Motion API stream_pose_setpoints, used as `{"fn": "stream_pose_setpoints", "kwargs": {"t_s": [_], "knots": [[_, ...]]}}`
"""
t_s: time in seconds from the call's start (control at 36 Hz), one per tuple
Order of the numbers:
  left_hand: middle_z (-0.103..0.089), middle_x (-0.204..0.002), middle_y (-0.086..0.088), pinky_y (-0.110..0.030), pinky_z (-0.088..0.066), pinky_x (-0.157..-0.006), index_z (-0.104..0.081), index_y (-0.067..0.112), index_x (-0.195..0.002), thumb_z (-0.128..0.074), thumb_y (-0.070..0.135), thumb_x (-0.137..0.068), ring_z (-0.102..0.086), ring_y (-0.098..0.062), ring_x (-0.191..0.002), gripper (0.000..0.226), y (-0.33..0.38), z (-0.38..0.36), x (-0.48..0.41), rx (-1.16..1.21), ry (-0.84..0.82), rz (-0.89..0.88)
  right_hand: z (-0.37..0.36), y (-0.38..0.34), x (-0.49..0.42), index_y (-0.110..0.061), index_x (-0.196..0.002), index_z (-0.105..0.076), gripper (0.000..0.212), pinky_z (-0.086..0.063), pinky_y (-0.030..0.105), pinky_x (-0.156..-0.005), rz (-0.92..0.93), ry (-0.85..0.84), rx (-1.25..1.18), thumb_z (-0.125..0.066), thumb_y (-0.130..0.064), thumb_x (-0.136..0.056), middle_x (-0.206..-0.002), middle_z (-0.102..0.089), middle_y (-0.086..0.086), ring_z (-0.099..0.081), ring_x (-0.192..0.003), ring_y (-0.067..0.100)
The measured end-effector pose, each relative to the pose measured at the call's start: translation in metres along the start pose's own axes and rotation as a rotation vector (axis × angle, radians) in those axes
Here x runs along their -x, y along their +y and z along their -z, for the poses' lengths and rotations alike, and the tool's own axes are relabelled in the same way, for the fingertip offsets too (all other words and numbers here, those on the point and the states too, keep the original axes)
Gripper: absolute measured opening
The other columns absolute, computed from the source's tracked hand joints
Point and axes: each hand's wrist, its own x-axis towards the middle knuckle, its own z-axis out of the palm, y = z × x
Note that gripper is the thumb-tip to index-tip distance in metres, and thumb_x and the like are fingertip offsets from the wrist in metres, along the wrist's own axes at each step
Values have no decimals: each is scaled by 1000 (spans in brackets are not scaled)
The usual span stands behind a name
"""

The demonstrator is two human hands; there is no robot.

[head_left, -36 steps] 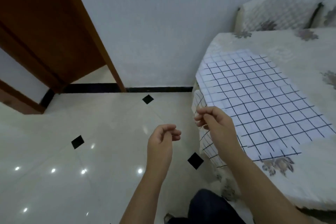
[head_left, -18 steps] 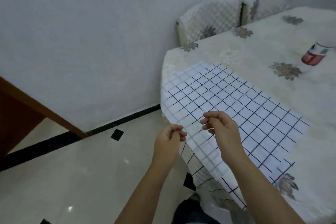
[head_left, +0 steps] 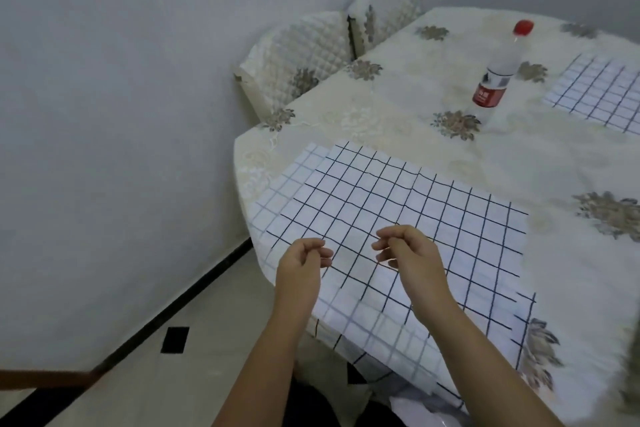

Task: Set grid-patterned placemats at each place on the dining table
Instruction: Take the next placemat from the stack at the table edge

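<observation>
A white placemat with a dark grid (head_left: 398, 204) lies on the near corner of the dining table (head_left: 398, 114), over a fainter-lined grid sheet, and its near edge hangs over the table edge. A second grid placemat (head_left: 599, 94) lies at the far right. My left hand (head_left: 301, 270) and my right hand (head_left: 412, 256) hover just above the near mat, a hand's width apart. Both have fingers curled towards the thumb in a pinch. A thin reddish line shows at the right fingertips; I cannot tell what it is.
A clear plastic bottle with a red cap and red label (head_left: 498, 73) stands mid-table between the two mats. Two chairs with quilted covers (head_left: 311, 52) stand against the grey wall at the far side. Tiled floor (head_left: 156, 357) lies to my left.
The view has swung right from the floor and door onto the table, bringing the bottle and far mat into sight. Both hands kept their curled pose and now sit over the near mat.
</observation>
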Motion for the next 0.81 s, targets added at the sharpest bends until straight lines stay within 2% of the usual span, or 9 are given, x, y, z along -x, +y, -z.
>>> {"fn": "stream_pose_setpoints", "kwargs": {"t_s": [0.11, 0.19, 0.36, 0.47, 0.56, 0.61, 0.67, 0.72, 0.81], "knots": [[-65, -83, 2, -16, -42, -63, -58, 19, -86, -37, 2, -93, -61, -12, -76, 28, 2, 14, -37, -41, -45, 16, -17, 1, -10, -15, -84, -62, 27, -43, 15, -59, -18, 60, -16, -40, -2, -92, -79, -64, 2, -57, -67, 14], [-64, -86, 0, -18, -43, -66, -59, 13, -95, -37, 3, -93, -60, -15, -80, 23, 3, 27, -68, -135, -95, 22, -37, -1, -18, -15, -83, -61, 27, -42, 7, -51, -24, 99, -4, -40, -1, -92, -77, -63, 2, -56, -66, 13], [-60, -115, -5, -28, -41, -79, -56, 10, -116, -44, 11, -93, -53, -18, -93, 26, 2, 51, -132, -475, -208, 4, -84, -4, -40, -14, -86, -60, 23, -40, 6, -48, -102, 135, 6, -40, -4, -92, -77, -62, 1, -56, -64, 12], [-58, -122, -12, -29, -43, -80, -50, 4, -125, -45, 14, -91, -55, -23, -96, 35, -6, 59, -160, -698, -310, 70, -109, 1, -51, -12, -94, -59, 20, -42, 14, -55, -199, 129, 47, -39, -7, -93, -88, -63, 3, -57, -68, 11], [-59, -116, -27, -40, -49, -86, -53, -9, -115, -44, 13, -88, -60, -38, -101, 37, -14, 63, -171, -811, -329, 115, -122, 7, -55, -14, -98, -58, 20, -41, 19, -61, -260, 91, 113, -38, -13, -94, -98, -64, 2, -59, -80, 14], [-61, -110, -26, -39, -49, -86, -58, -4, -107, -44, 14, -87, -60, -37, -96, 30, -19, 65, -176, -852, -329, 132, -129, 11, -58, -15, -105, -56, 21, -41, 20, -64, -298, 53, 171, -39, -17, -95, -106, -62, 3, -60, -90, 17], [-60, -118, -21, -35, -48, -86, -55, 0, -119, -44, 15, -88, -58, -36, -102, 36, -24, 66, -181, -867, -320, 151, -134, 15, -62, -16, -115, -52, 25, -40, 21, -63, -333, 4, 243, -40, -22, -95, -113, -57, 3, -60, -98, 21], [-56, -122, -26, -40, -48, -87, -53, -5, -123, -43, 13, -88, -56, -39, -107, 40, -27, 66, -186, -859, -316, 164, -137, 17, -64, -17, -126, -45, 32, -42, 23, -66, -348, -70, 330, -39, -26, -96, -117, -51, 2, -56, -91, 18], [-57, -121, -22, -35, -48, -80, -51, -4, -123, -42, 12, -90, -58, -35, -105, 37, -27, 66, -191, -847, -334, 173, -141, 17, -68, -15, -135, -36, 39, -45, 32, -87, -364, -171, 474, -36, -28, -98, -128, -50, 11, -54, -97, 21]]}}
